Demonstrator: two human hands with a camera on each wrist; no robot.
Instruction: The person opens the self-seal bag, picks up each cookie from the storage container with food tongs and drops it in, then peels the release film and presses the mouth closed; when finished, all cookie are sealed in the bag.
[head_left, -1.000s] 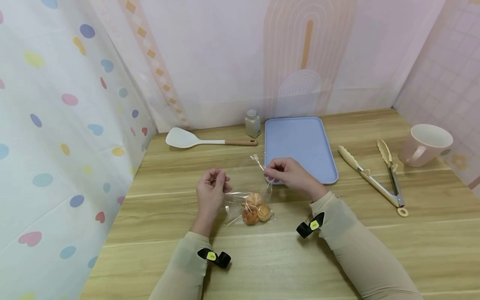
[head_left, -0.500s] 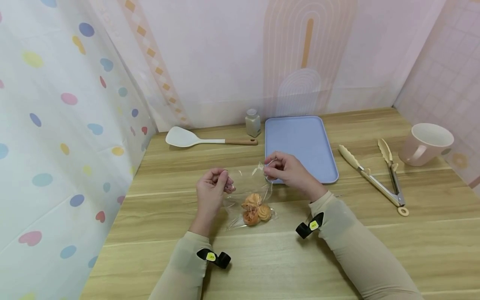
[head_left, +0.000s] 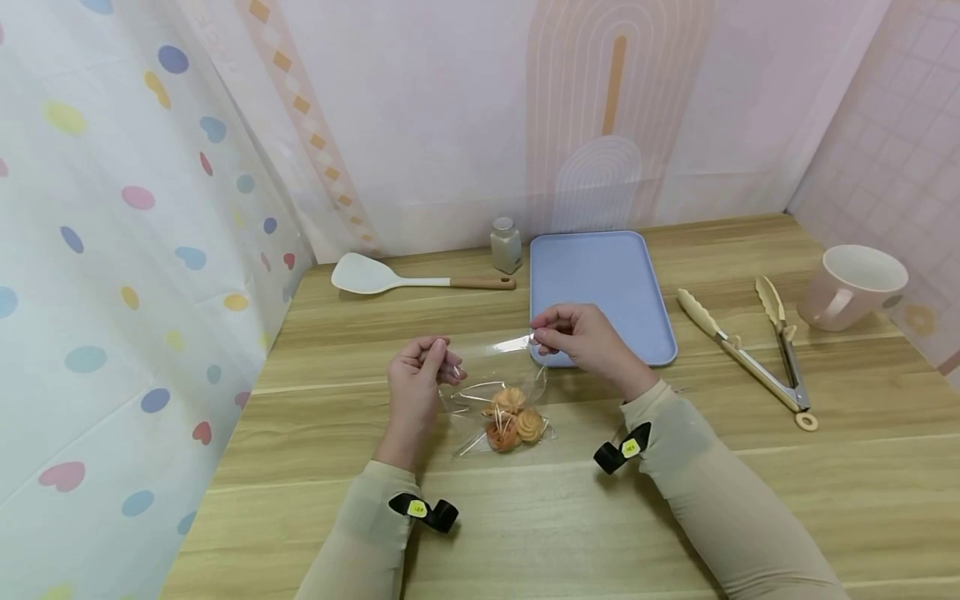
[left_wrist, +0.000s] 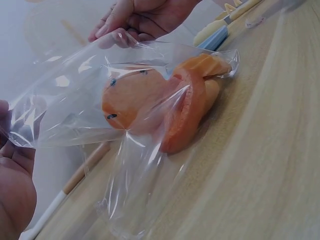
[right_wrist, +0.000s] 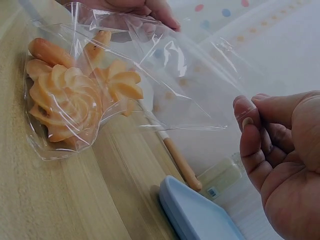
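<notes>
A clear plastic bag [head_left: 480, 354] with several swirled cookies [head_left: 516, 421] in its bottom stands over the wooden table. My left hand [head_left: 417, 383] pinches the bag's upper left corner between thumb and fingers. On the other side, my right hand [head_left: 585, 343] pinches the upper right corner, so the film stretches between the two. The right wrist view shows the thumb and index finger of that hand [right_wrist: 287, 145] at the bag's edge. In the left wrist view, a round cookie [left_wrist: 134, 97] with dark specks shows through the film.
Behind the right hand lies a light blue tray [head_left: 600, 283]. A white spatula [head_left: 367, 275] with a wooden handle and a small glass jar [head_left: 506, 247] are at the back. To the right are spread tongs [head_left: 765, 375] and a pink mug [head_left: 851, 292].
The bag's top, crumpled up near my right hand a second ago, now spans straight between both hands. My left hand has shifted slightly left; the right has risen a little.
</notes>
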